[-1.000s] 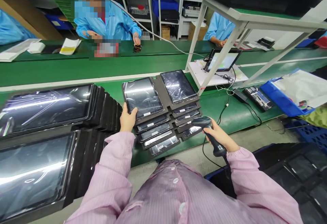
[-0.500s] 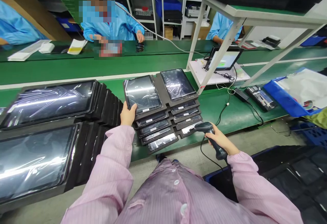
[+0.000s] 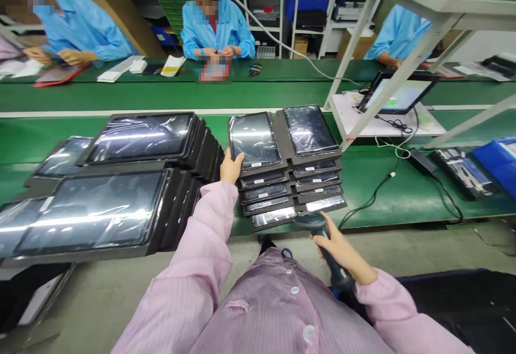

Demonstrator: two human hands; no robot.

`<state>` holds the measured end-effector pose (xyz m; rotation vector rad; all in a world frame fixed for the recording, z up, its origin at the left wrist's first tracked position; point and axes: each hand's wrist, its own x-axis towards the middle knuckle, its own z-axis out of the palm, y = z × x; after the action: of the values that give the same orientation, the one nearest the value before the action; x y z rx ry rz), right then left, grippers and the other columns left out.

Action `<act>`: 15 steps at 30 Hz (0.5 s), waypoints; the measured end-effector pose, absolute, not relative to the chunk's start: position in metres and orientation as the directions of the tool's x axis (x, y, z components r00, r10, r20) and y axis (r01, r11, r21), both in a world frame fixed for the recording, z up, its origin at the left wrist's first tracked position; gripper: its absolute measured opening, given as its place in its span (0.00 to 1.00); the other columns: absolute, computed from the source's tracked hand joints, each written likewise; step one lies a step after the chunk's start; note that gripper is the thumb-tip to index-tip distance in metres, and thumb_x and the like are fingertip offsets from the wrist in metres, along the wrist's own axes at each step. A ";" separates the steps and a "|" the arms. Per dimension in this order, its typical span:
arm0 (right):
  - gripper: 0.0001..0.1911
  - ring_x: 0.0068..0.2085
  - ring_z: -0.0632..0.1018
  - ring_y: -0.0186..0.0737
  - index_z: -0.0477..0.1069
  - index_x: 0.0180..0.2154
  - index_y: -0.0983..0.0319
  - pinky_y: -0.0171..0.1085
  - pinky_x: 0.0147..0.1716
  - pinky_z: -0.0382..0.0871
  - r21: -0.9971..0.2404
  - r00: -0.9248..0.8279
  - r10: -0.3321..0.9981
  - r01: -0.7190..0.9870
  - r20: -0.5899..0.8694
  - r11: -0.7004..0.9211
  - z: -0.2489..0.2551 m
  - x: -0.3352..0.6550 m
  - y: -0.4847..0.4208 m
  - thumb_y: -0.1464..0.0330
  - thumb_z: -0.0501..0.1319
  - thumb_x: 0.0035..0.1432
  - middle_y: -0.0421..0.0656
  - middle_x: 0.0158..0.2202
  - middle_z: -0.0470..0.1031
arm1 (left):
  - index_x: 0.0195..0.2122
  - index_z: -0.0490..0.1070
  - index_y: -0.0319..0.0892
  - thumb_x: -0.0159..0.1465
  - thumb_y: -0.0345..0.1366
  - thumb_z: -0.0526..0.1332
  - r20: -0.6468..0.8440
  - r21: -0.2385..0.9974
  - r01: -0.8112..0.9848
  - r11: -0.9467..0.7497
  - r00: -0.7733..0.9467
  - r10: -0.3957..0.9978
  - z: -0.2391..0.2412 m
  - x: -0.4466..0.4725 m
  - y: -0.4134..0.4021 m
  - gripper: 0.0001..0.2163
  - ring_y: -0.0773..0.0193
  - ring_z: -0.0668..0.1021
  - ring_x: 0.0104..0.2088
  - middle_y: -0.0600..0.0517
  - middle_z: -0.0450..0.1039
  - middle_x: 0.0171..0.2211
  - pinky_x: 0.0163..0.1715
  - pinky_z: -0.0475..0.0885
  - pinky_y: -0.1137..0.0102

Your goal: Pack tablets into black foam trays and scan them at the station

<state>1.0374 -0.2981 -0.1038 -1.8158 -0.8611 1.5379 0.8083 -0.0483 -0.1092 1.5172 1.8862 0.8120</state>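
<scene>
Progress: stack of trays (image 3: 288, 174) stands fanned in steps at centre frame on the green worktop (image 3: 374, 184), each tray carrying two film-wrapped screens. Every lower step shows its front strip and white stickers (image 3: 258, 181). The scanner (image 3: 309, 219) hangs just before the lowest tray (image 3: 278, 217), so the work appears to be at the bottom of the fan; which stickers are already read does not show.
Left hand: the left hand (image 3: 231, 167) reaches forward on a nearly straight arm and grips the near left corner of the top tray (image 3: 282, 141), thumb on top, fingers mostly hidden.
Right hand: the right hand (image 3: 338, 247), elbow bent and held low at lower centre, is wrapped around the scanner's handle, head pointing up-frame.
Surroundings: taller stacks (image 3: 133, 182) fill the left; a lit monitor (image 3: 399, 96) stands at upper right; co-workers in blue coats (image 3: 217, 26) sit along the top.
</scene>
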 end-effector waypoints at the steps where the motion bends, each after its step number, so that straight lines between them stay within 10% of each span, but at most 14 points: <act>1: 0.47 0.18 0.68 0.35 0.38 0.63 0.61 0.34 0.16 0.62 -0.782 0.084 0.787 0.084 -0.612 -0.617 -0.108 1.021 -0.296 0.61 0.57 0.44 0.35 0.25 0.69 | 0.60 0.61 0.37 0.60 0.41 0.59 -0.071 0.764 0.620 0.176 -0.190 0.979 -0.108 0.809 -0.049 0.27 0.51 0.73 0.53 0.41 0.71 0.53 0.53 0.66 0.61; 15: 0.41 0.15 0.66 0.38 0.35 0.63 0.66 0.33 0.16 0.62 -0.748 0.022 0.759 0.150 -0.651 -0.646 -0.114 0.970 -0.275 0.65 0.53 0.53 0.30 0.12 0.62 | 0.64 0.51 0.33 0.63 0.39 0.58 -0.192 0.812 0.530 0.244 -0.153 0.969 -0.109 0.812 -0.049 0.31 0.48 0.67 0.59 0.35 0.64 0.58 0.56 0.61 0.63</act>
<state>0.9699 -0.2751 -0.1141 -1.8254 -0.9235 1.6661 0.8117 -0.0487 -0.1092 1.3798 1.7930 0.7676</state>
